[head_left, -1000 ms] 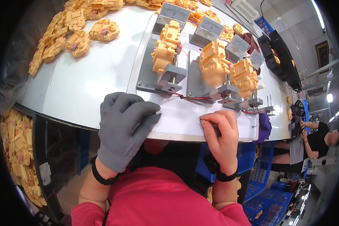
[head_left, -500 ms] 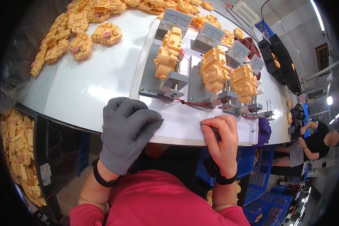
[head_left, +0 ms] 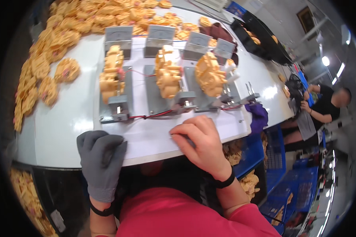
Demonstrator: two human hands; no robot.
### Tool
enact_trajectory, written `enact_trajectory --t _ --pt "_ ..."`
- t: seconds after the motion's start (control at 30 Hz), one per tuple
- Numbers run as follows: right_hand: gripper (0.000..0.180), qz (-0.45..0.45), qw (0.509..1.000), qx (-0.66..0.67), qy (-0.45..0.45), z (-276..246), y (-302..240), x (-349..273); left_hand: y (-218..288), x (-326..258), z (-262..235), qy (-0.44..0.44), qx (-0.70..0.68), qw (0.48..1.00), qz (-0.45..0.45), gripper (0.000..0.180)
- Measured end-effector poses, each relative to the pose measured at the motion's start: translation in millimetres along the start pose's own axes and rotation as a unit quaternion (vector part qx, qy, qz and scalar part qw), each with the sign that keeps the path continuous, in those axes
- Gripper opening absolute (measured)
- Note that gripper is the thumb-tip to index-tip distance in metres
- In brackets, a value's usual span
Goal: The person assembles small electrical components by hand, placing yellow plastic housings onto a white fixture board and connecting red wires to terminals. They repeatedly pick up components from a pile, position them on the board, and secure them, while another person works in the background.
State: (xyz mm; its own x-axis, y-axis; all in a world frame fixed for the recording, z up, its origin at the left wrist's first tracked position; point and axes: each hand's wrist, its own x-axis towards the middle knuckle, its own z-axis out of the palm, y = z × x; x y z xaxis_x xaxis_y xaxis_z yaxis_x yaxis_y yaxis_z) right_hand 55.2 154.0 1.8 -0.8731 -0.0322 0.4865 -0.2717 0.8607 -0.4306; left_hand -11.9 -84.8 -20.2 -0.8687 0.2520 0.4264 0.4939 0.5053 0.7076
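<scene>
Shifts gloved left hand point(head_left: 102, 158) and bare right hand point(head_left: 201, 144) farther left in the frame than half a second ago, alongside gray fixtures point(head_left: 119, 106) likewise displaced. Curls fingers of both near the front edge of white table point(head_left: 55, 144), with no telling whether anything is pinched. Faces yellow-orange housings point(head_left: 168, 77) mounted upright at center, before dial meters point(head_left: 160, 34) too blurred to read.

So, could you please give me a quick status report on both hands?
Gloved left hand and bare right hand curled at front edge of table, grip contents unclear. Yellow casings on gray stands. Red-black wire along stands' fronts.
</scene>
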Motion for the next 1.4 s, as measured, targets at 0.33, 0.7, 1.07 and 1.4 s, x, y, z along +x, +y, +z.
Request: enact_trajectory --t 0.33,0.7,1.07,1.4 --pt "0.01 -0.025 0.999 0.014 0.043 1.2 7.8 -4.7 -8.1 -4.7 0.7 -0.031 -0.059 0.997 -0.043 0.015" --pt "0.01 -0.021 0.998 0.019 0.064 7.0 11.2 -10.8 -14.2 -4.0 1.9 -0.045 -0.042 0.997 -0.043 0.012" --pt "0.01 -0.02 0.998 0.013 0.059 6.1 10.0 -11.5 -18.6 -4.6 3.4 -0.039 -0.038 0.998 -0.028 0.01" --pt "0.011 -0.022 0.997 0.021 0.072 6.6 9.5 -12.3 -26.2 -5.2 3.3 -0.044 -0.039 0.998 -0.032 0.011"
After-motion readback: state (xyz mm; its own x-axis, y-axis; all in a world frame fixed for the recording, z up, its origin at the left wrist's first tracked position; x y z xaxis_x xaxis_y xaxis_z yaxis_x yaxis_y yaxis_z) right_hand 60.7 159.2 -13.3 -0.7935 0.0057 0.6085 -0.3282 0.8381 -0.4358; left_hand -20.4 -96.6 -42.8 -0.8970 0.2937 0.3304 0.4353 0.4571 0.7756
